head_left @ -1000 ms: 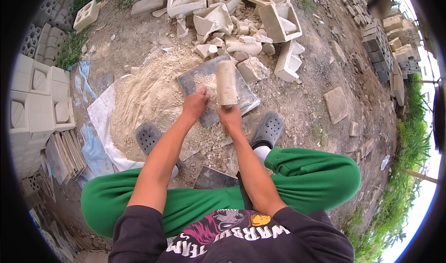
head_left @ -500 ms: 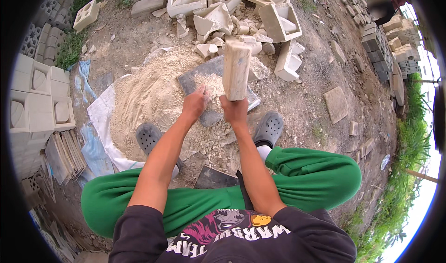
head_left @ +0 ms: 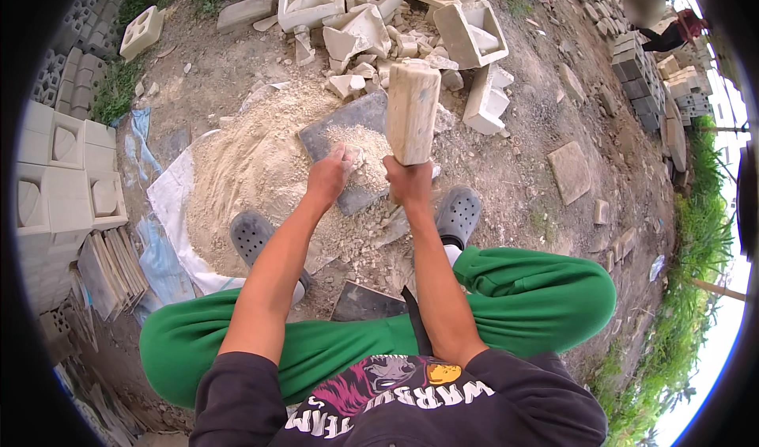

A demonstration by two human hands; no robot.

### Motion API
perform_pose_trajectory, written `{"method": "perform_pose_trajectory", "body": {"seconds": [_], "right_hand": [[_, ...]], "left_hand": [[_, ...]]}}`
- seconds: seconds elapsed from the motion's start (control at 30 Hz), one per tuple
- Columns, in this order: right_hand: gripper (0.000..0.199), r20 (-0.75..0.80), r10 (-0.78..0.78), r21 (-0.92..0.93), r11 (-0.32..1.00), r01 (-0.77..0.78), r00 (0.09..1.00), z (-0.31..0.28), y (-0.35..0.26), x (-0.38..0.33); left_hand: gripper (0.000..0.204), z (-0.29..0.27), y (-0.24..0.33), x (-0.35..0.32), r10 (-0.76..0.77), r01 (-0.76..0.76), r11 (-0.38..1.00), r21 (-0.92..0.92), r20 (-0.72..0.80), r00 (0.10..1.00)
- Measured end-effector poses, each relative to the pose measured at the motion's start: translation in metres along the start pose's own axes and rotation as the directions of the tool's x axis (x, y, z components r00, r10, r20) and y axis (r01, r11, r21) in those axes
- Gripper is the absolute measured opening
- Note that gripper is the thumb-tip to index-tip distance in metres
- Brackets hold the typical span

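My right hand [head_left: 409, 180] is closed round the lower end of a thick wooden mallet [head_left: 413, 111], whose blocky head stands raised above the ground. Just left of it, my left hand [head_left: 328, 177] is closed, fingertips drawn together at the crushed pale rubble [head_left: 365, 148]. Whatever those fingers hold, if anything, is too dusty to make out. The rubble lies on a dark flat slab [head_left: 324, 133], partly hidden behind the mallet and my hands. A wide heap of pale crushed grit [head_left: 245, 162] spreads over a white sheet [head_left: 170, 198] to the left.
Broken pale blocks [head_left: 356, 36] pile up beyond the slab. Stacked blocks [head_left: 67, 143] and thin boards [head_left: 111, 269] stand at left. A flat square slab [head_left: 569, 172] lies at right. Another person [head_left: 672, 32] is at the far right. My grey clogs [head_left: 458, 214] flank the work spot.
My right hand and the mallet have shifted a little to the right, and the mallet's top looks nearer. My left hand stays by the rubble. The far person has moved slightly.
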State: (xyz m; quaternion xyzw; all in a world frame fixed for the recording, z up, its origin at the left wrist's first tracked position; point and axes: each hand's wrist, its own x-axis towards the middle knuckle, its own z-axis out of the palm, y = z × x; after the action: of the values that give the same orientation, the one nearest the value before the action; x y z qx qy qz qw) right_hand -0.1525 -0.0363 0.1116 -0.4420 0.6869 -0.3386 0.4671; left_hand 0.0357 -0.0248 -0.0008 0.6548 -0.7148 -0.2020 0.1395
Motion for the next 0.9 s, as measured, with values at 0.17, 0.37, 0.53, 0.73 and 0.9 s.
{"method": "perform_pose_trajectory", "body": {"seconds": [0.17, 0.37, 0.53, 0.73, 0.9], "right_hand": [[0.036, 0.062, 0.105, -0.319, 0.944, -0.08, 0.992, 0.02, 0.1, 0.01], [0.037, -0.006, -0.055, -0.262, 0.964, 0.052, 0.998, -0.003, 0.026, -0.001], [0.03, -0.047, -0.327, -0.256, 0.917, 0.305, 0.944, -0.001, -0.001, 0.003], [0.035, 0.126, 0.093, -0.46, 0.888, -0.025, 0.988, 0.006, 0.085, 0.006], [0.042, 0.076, 0.006, -0.288, 0.958, 0.016, 0.997, -0.008, 0.028, 0.005]], "left_hand": [[0.034, -0.008, 0.007, 0.009, 0.17, -0.17, 0.985, -0.006, 0.028, 0.985], [0.025, -0.01, 0.005, 0.002, -0.023, 0.023, 1.0, -0.016, 0.042, 0.999], [0.025, -0.01, 0.003, -0.001, 0.092, -0.093, 0.996, -0.006, -0.063, 0.994], [0.028, -0.013, 0.012, 0.007, 0.117, -0.116, 0.993, -0.03, 0.029, 0.993], [0.033, -0.01, 0.013, -0.001, 0.002, -0.009, 0.997, -0.078, -0.087, 0.996]]}}
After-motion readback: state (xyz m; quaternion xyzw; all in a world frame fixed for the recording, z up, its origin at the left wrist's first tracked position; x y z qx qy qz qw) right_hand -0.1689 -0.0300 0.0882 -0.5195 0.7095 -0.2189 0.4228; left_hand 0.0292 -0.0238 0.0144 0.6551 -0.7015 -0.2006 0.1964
